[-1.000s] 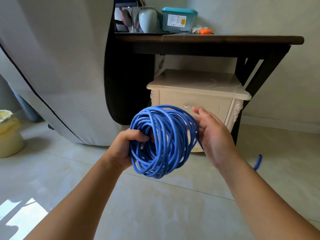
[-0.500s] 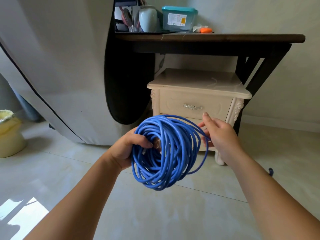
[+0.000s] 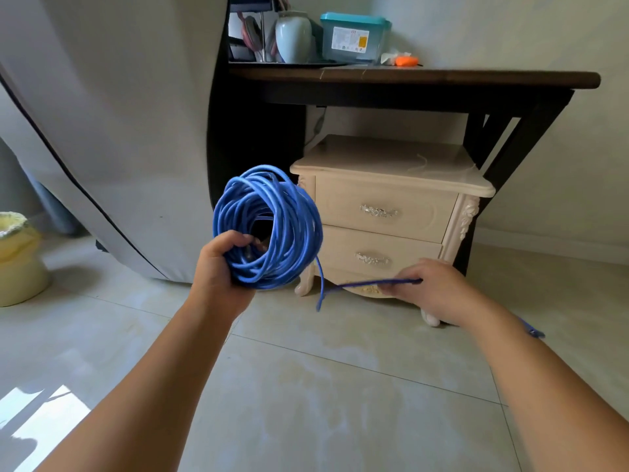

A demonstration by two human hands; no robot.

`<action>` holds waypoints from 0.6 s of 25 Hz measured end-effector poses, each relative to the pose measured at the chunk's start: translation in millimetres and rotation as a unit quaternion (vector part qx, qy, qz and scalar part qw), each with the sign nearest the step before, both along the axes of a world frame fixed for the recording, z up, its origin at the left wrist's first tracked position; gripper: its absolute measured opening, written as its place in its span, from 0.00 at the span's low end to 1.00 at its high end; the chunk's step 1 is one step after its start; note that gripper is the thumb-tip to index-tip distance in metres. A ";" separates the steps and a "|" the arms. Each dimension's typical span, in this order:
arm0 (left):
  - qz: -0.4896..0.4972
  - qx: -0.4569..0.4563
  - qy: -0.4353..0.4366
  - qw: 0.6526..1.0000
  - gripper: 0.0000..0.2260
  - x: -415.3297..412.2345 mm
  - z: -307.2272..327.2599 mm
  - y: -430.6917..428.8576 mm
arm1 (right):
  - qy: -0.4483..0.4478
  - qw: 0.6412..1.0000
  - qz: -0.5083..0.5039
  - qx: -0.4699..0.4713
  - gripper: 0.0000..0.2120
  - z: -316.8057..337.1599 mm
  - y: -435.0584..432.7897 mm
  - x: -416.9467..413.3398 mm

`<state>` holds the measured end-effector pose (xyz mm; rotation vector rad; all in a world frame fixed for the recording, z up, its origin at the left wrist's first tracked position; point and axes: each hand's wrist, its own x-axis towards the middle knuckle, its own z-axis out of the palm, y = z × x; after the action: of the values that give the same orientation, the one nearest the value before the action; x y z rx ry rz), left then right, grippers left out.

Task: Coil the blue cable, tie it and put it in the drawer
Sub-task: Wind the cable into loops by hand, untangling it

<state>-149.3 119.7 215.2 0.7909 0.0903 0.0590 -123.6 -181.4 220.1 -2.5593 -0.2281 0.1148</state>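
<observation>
fingers of the left hand curl tight round the bottom of the blue cable, a round coil standing up, its hole facing us. right hand pinches the loose end, stretched flat sideways before the lower drawer. top drawer and lower drawer are shut. open floor lies below.

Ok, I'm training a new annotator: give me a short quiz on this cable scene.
1. True or false: both drawers are shut.
2. Which hand grips the coil? A left, B right, C both.
3. Fill in: the loose strand runs from the coil to the ___ hand.
Key: 1 true. 2 A, the left hand. 3 the right hand.
</observation>
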 end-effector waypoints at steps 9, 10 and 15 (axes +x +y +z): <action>0.137 0.362 0.076 0.919 0.15 -7.0 -8.0 -21.9 | 0.248 0.941 0.075 0.219 0.43 -11.9 14.4 -10.9; 0.126 0.384 0.063 0.912 0.17 -8.0 -6.9 -27.2 | 0.233 0.928 0.076 0.282 0.50 -9.0 18.1 -11.4; 0.049 0.473 -0.029 0.879 0.25 -13.7 -0.4 -46.4 | 0.063 0.952 0.108 0.278 0.61 -14.5 50.7 -19.0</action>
<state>-163.0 73.4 214.8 1.7683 0.0386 0.2342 -142.6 -130.7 205.6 -1.9538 -0.4257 0.2578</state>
